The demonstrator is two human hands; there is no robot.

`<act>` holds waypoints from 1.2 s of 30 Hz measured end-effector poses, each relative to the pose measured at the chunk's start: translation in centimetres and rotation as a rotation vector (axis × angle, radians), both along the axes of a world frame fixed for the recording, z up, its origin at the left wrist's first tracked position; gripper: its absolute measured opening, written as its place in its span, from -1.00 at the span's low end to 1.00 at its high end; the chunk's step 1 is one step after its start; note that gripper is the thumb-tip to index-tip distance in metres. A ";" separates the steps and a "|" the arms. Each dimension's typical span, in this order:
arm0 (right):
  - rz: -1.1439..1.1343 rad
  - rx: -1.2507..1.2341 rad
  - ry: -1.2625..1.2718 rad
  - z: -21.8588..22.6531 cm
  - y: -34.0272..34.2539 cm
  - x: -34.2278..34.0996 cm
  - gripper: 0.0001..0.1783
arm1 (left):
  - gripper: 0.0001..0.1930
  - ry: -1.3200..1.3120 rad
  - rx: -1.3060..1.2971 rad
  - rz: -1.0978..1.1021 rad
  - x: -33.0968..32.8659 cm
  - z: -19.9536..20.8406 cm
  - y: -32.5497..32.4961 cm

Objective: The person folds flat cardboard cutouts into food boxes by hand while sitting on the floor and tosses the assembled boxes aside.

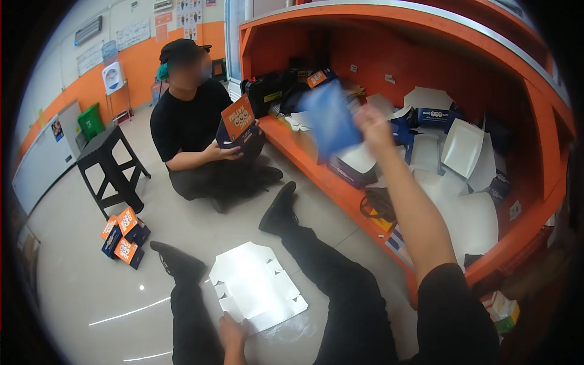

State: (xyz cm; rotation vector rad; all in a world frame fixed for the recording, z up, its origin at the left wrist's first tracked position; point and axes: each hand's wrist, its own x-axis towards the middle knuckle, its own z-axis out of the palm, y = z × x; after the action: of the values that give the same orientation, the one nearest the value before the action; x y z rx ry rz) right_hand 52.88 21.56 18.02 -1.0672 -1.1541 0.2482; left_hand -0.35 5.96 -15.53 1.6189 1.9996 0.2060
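On the floor between my outstretched legs lies a flat white cardboard box blank [255, 286] with notched edges and small folded tabs. My left hand [233, 331] grips its near left edge, thumb on top; the other fingers are partly hidden. My right hand [372, 126] is raised in front of the orange shelf, closed on the edge of a blue carton [331, 118]. Motion smears both, so the carton's exact shape is unclear. Across from me a person [201, 115] sits cross-legged, holding an orange and dark-blue box [238, 125] in both hands.
The orange shelf [316, 167] on my right holds a heap of white and blue cartons [465, 149] and a black case [267, 91]. Several orange-blue boxes [126, 243] lie on the floor at left, near a black stool [112, 158]. A small carton [502, 309] sits at lower right.
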 end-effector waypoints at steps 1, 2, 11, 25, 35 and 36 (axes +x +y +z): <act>-0.210 0.208 0.092 2.1 0.1 3.1 -0.39 | -0.12 0.004 0.030 -0.030 0.2 -0.9 -0.1; -0.497 0.311 0.220 3.4 0.3 -0.6 -0.14 | -0.11 0.033 0.053 -0.010 -1.4 -1.4 -0.4; -0.141 -0.592 -0.307 -19.6 -6.0 -16.1 -0.45 | -0.03 0.179 -0.047 -0.051 -0.8 -1.9 -0.2; 0.243 -1.384 -0.844 -35.1 -14.7 -29.1 -0.31 | 0.01 0.018 -0.166 -0.037 0.2 -0.1 -0.1; 0.026 -1.144 -0.644 -36.8 -13.3 -28.7 -0.62 | -0.13 -0.072 0.155 0.095 0.0 -1.3 -0.3; 0.029 -1.147 -0.630 -36.8 -13.5 -28.9 -0.62 | -0.13 -0.060 0.153 0.088 -0.5 -2.5 -0.3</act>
State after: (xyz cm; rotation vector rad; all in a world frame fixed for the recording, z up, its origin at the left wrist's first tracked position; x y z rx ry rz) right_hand 23.97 8.06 -18.73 -2.2428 -1.6208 0.6732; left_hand -0.80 5.65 -18.02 1.5969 2.0537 0.4457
